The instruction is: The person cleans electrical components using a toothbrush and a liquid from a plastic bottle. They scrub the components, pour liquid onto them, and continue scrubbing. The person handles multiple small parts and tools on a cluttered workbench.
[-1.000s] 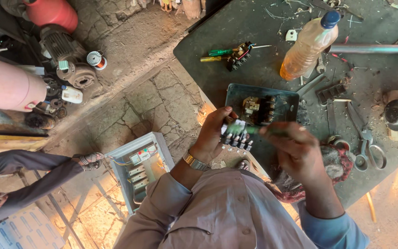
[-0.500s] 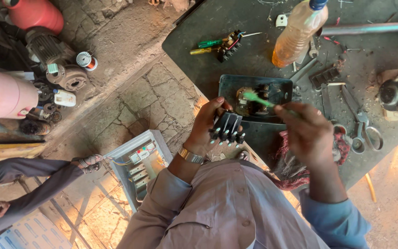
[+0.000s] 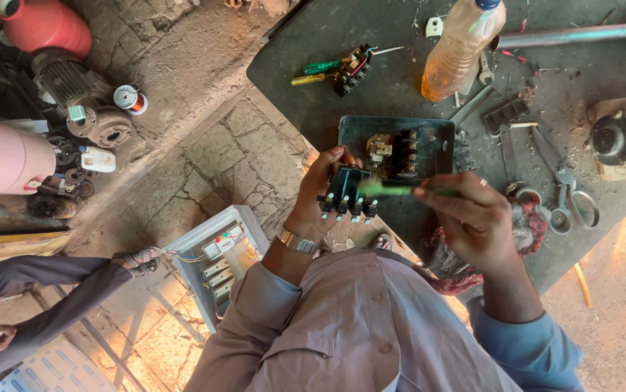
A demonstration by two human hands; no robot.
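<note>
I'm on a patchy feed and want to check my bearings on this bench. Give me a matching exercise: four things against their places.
Things:
1. black terminal block
2. green-handled screwdriver
3. plastic bottle of amber liquid
4. scissors

Places:
A. lying on the bench right of the metal tray
B. in the right hand
C. standing at the far edge of the bench, beyond the tray
D. in the left hand

Pairs: 1-D, 2-B, 3-C, 4-A
</note>
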